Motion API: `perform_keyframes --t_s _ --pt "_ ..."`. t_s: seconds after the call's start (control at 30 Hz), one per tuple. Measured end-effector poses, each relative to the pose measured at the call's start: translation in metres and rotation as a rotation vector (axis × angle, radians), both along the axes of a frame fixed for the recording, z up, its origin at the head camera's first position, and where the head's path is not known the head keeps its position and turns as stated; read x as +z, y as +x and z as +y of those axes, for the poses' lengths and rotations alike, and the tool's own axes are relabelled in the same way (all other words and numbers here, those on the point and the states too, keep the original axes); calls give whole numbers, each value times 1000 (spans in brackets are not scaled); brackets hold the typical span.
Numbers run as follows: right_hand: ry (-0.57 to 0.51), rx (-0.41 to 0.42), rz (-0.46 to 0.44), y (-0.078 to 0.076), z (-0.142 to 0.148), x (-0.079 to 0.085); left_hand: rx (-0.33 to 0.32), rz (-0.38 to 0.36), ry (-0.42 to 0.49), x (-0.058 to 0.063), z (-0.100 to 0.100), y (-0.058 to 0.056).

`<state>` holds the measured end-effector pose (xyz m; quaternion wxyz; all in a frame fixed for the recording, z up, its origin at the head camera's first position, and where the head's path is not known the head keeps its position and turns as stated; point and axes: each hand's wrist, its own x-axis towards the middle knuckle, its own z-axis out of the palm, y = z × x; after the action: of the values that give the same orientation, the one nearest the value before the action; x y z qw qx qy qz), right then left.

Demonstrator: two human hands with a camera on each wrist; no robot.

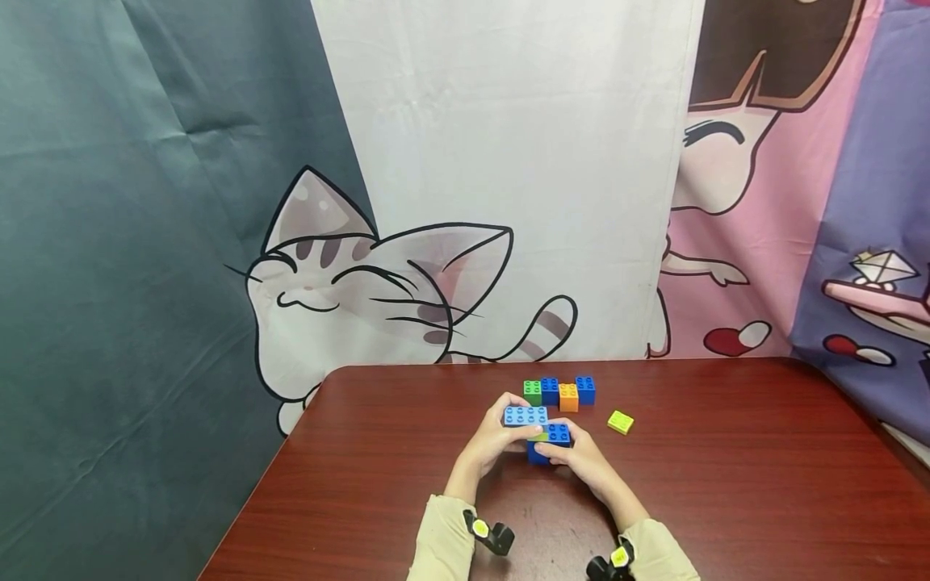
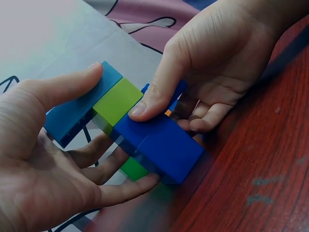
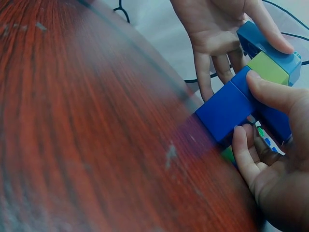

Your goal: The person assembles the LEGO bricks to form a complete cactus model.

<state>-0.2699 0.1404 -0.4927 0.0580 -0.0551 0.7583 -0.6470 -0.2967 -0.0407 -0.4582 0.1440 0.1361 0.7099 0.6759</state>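
Both hands hold one joined stack of toy building bricks just above the table. A light blue brick [image 1: 525, 415] tops it, set off to the left. Beneath it sits a lime green brick [image 2: 118, 102], with dark blue bricks [image 2: 171, 153] lower down and toward the right. My left hand [image 1: 494, 440] grips the light blue brick, thumb along its near side, with other fingers spread behind the stack. The right hand [image 1: 584, 461] pinches the dark blue part, its thumb [image 3: 270, 92] pressed near the lime brick. Fingers hide some of the joins.
Beyond the hands stand a green brick [image 1: 533, 394], a blue brick [image 1: 550, 392], an orange brick [image 1: 569, 399] and another blue brick [image 1: 585, 390]. A flat lime brick [image 1: 621, 422] lies to their right. Printed curtains [image 1: 508, 161] hang behind the brown table [image 1: 726, 484].
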Motion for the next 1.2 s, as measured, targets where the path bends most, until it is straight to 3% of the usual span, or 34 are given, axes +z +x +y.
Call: perform_keyframes --t_s 0.43,0.73,0.97,1.2 --pt "0 5 -5 0 -3 -1 -40 -88 -3 -12 -8 0" --pt "-8 -35 7 -2 -3 -3 -99 -103 76 -31 -13 -6" --pt "-7 -28 20 -2 0 -1 -10 -106 235 -43 -15 -12" --pt "-10 -35 10 -1 0 -2 82 -41 185 -48 -7 -15"
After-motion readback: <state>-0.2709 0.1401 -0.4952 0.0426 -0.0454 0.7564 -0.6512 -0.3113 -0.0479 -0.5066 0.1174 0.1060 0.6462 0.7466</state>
